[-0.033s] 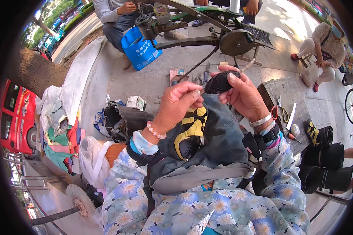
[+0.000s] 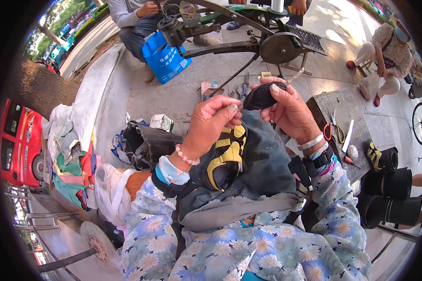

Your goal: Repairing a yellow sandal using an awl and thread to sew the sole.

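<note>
Two hands work close together above the lap. The right hand [image 2: 288, 110] grips a small black piece [image 2: 262, 97]. The left hand [image 2: 211, 124] pinches something thin, maybe a needle. A slip could prick a finger.

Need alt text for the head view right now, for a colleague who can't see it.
Two hands work over a lap: the right hand grips a small black piece, the left hand pinches close beside it. A black-and-yellow shoe lies on grey cloth below; scissors rest nearby.
</note>
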A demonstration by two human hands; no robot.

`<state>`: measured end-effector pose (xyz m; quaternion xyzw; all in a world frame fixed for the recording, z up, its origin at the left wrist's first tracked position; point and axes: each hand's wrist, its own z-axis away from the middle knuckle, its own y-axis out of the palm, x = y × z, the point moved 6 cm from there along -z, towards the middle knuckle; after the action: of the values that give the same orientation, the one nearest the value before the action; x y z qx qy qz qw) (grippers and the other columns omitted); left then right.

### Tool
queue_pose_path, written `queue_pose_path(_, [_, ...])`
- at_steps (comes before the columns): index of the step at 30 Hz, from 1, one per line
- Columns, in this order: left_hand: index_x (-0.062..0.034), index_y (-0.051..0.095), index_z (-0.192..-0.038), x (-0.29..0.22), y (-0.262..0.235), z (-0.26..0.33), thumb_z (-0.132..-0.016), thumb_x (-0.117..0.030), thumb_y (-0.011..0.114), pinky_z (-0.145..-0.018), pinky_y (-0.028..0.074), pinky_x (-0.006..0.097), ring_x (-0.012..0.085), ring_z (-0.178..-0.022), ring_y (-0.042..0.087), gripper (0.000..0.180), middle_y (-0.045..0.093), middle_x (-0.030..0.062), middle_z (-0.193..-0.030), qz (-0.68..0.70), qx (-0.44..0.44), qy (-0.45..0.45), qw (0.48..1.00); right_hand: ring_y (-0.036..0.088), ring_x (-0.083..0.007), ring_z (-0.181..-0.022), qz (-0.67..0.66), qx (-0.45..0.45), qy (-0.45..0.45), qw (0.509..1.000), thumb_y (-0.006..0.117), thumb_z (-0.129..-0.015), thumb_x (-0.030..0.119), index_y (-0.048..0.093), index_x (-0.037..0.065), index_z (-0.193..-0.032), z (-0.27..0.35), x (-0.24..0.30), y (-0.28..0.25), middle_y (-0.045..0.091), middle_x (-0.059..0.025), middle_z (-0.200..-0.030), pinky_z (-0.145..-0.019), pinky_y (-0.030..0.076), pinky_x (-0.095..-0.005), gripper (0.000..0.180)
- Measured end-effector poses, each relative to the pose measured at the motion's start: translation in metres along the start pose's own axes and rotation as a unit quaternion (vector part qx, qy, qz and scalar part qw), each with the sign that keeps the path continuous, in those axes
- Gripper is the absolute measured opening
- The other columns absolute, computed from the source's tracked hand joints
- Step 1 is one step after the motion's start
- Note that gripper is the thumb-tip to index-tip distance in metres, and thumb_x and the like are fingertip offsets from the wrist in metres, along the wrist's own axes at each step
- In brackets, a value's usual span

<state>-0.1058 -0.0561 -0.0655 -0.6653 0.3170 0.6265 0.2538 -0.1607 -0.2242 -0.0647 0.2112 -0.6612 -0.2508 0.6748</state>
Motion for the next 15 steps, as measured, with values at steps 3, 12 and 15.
queue_pose_path(3, [-0.0004, 0.062, -0.108, 0.013, -0.005, -0.008, -0.094, -0.015, 0.056, -0.066, 0.052, 0.028, 0.0169, -0.077, 0.065, 0.021, 0.066, 0.0085, -0.093, 0.124, -0.1, -0.034, 0.987, 0.064, -0.0196, -0.063, -0.017, -0.01, -0.008, 1.0, 0.058, -0.093, 0.024, 0.052, 0.008, -0.117, -0.001, 0.002, -0.024, 0.066, -0.0091, -0.091, -0.055, 0.053, -0.0294, 0.029])
queue_pose_path(12, [0.0025, 0.061, -0.105, 0.024, -0.009, 0.002, -0.093, -0.014, 0.058, -0.06, 0.048, 0.027, 0.0151, -0.069, 0.061, 0.021, 0.064, 0.0076, -0.084, 0.049, -0.079, -0.064, 0.994, 0.066, -0.0198, -0.075, -0.103, -0.063, -0.148, 0.982, 0.055, -0.095, 0.024, 0.05, 0.007, -0.119, 0.049, 0.026, -0.093, 0.063, -0.0085, -0.099, -0.066, 0.055, -0.0322, 0.03])
queue_pose_path(15, [0.0013, 0.061, -0.101, 0.007, 0.004, 0.016, -0.093, -0.015, 0.059, -0.062, 0.047, 0.026, 0.0142, -0.068, 0.06, 0.019, 0.063, 0.0068, -0.082, -0.003, -0.056, -0.019, 0.998, 0.061, -0.0165, -0.096, 0.252, -0.136, -0.212, 0.934, 0.062, -0.091, 0.015, 0.049, 0.008, -0.126, 0.086, 0.046, -0.101, 0.06, -0.0085, -0.116, -0.079, 0.052, -0.0283, 0.037])
